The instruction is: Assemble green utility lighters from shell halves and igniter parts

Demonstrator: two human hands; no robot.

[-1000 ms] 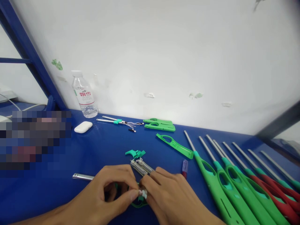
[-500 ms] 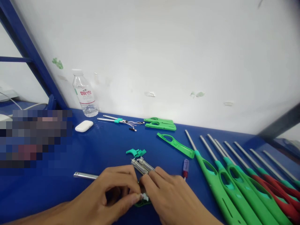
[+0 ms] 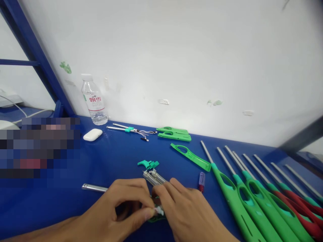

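Green plastic casing (image 3: 156, 220), mostly hidden, low centre under both hands, head view. Left hand (image 3: 126, 210): thumb and index pinched nearly closed on small pale piece (image 3: 159, 210) above casing. Right hand (image 3: 188, 211): fingers curled together at casing's right side; exact grip hidden. Clear plastic bottle (image 3: 94, 101) stands by wall: white label, red characters 飘雪, smaller print illegible. Purple-and-red-handled screwdriver (image 3: 201, 182) right of hands.

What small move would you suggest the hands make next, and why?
Perhaps the left hand should gently settle the pale part into the green shell: its thumb and finger meet at that part, over the shell, and the right hand is close enough to steady things.
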